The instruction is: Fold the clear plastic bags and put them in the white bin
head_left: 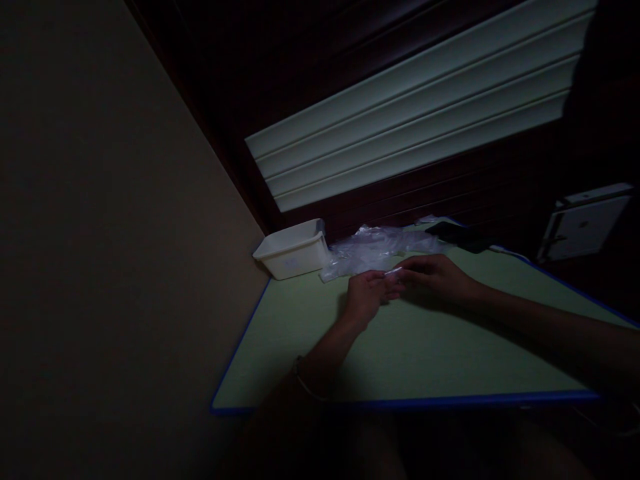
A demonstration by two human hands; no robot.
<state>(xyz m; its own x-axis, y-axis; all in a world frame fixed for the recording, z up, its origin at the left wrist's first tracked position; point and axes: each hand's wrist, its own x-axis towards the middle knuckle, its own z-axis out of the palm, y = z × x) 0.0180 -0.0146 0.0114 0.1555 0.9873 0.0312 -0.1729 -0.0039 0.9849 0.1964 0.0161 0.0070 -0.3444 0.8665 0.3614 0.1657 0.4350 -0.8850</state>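
I have my left hand (pixel 363 298) and right hand (pixel 443 279) narrowly pinching a small shiny piece (pixel 394 271), seemingly for steadiness, crumpled clear plastic (pixel 377 245) just beyond them.

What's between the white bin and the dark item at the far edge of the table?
Crumpled clear plastic, in the head view. It spreads from beside the white bin to near the dark item.

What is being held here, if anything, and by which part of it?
A small clear piece of plastic, pinched near its ends between the left and right hands.
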